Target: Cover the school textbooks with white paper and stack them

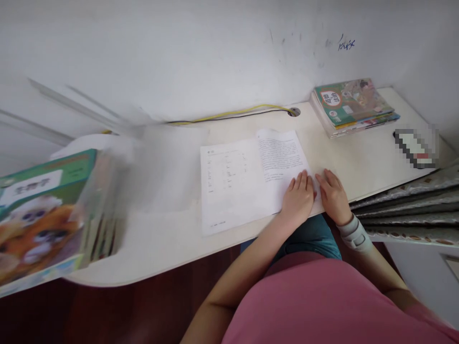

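A white booklet with printed text lies spread open on the white desk. My left hand rests flat on the lower right part of its right-hand page, fingers stretched out. Just right of the page edge, my right hand lies palm down on the desk with its fingers extended and nothing in them. A light wristband circles my right wrist. Printed lines fill the upper right page, and sparser print shows on the left one.
At left stands a blurred stack of green-covered books. Another book stack lies at the back right, near a pixelated phone-like item. Yellow and black cables run along the wall to a desk hole. Patterned curtain touches the right side.
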Motion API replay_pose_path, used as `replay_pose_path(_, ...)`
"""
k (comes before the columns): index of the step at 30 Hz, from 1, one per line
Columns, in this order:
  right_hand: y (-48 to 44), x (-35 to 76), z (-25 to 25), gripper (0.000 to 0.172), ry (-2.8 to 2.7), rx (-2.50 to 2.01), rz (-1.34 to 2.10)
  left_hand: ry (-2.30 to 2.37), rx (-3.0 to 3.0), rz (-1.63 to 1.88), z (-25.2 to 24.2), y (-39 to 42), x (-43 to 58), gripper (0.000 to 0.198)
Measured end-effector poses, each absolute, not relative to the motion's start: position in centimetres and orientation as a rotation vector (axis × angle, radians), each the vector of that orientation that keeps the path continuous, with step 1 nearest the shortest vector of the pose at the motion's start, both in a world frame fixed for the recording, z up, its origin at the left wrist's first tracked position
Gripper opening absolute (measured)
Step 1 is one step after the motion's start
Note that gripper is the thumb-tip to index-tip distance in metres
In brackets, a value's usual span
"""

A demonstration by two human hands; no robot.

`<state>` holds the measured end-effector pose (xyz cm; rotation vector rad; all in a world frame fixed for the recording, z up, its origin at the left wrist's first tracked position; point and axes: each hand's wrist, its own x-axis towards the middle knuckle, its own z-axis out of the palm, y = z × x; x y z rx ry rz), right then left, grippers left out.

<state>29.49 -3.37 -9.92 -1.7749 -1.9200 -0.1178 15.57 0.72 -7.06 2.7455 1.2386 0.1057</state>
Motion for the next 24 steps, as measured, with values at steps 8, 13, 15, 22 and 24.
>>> replay_pose_path(8,-2.0,30.7,-7.2,0.033,-2.290,-1.868,-0.199,0.709,2.879,-0.182,-3.4,5.7,14.1,0.035)
replay_pose_path(13,-1.7,31.0,-7.2,0.034,-2.368,-1.830,-0.240,0.927,2.831,-0.285,-2.2,9.8,13.5,0.068)
replay_pose_path(15,-1.8,30.9,-7.6,0.035,-2.347,-1.835,-0.246,1.065,2.785,-0.379,-2.4,11.1,13.6,0.084)
replay_pose_path(22,-2.3,30.9,-9.0,0.037,-2.246,-1.790,-0.236,1.075,2.708,-0.475,-3.3,12.1,13.7,0.099)
replay_pose_path(24,-2.4,30.9,-9.1,0.036,-2.219,-1.784,-0.234,1.045,2.712,-0.467,-3.3,11.8,13.6,0.098)
